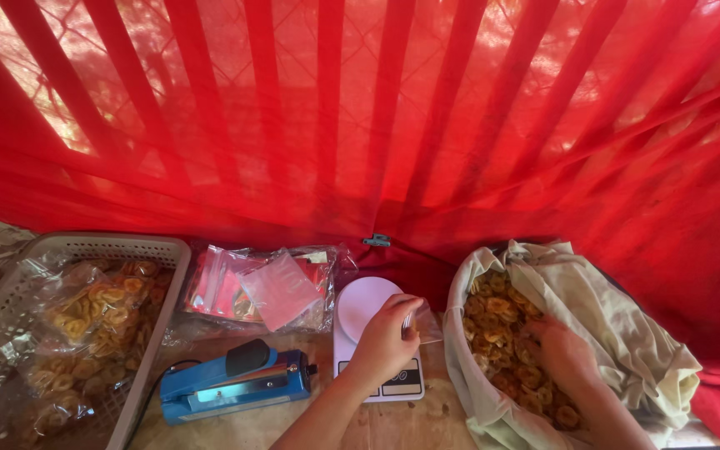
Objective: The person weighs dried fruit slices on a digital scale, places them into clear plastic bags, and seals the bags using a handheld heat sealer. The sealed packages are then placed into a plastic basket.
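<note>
My left hand (385, 340) hovers over a small white kitchen scale (366, 302) and pinches a small clear plastic bag (425, 323) by its rim. My right hand (562, 354) is buried among round yellow-brown chips (500, 321) that fill a large cloth-lined sack (610, 321) on the right. Whether the right hand's fingers hold any chips is hidden by the pile.
A blue heat sealer (231, 385) lies left of the scale. A stack of clear empty bags with red labels (264, 287) sits behind it. A grey plastic basket (6, 308) on the left holds several filled chip bags (97, 312). Red fabric (360, 125) hangs behind.
</note>
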